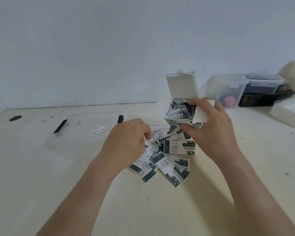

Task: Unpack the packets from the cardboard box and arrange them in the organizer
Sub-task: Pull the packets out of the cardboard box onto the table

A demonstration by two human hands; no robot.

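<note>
Nearest the viewer, a loose heap of small flat packets (162,160) lies on the pale tabletop (58,193), white with dark green bands, overlapping at every angle, so the pile has no common direction. Each one is a thin oblong; those at the near right edge run their long axes diagonally, near-right to far-left. They look very light, limp and slick-faced, likely to slide over one another, so pinching a single packet by a short edge, or squaring a few into a stack first, seems the surest hold.

Just beyond, the left hand (126,142) is curled over the far left of the heap, its fingertips closed on what seems to be one or two packets, though the exact contact is hidden under the hand.

To its right, the right hand (209,126) grips the small cardboard box (179,120), thumb on the near face and fingers wrapped round the right side. The box is tipped, its mouth facing up and left, its lid flap (181,86) standing upright behind. More packets stand on edge inside, crammed close. Thin card like this would dent under a hard squeeze.

Farther left, a clear flat organizer (85,133) with black clasps lies on the table, hard to make out. Lidded plastic containers (255,86) sit at the far right.
</note>
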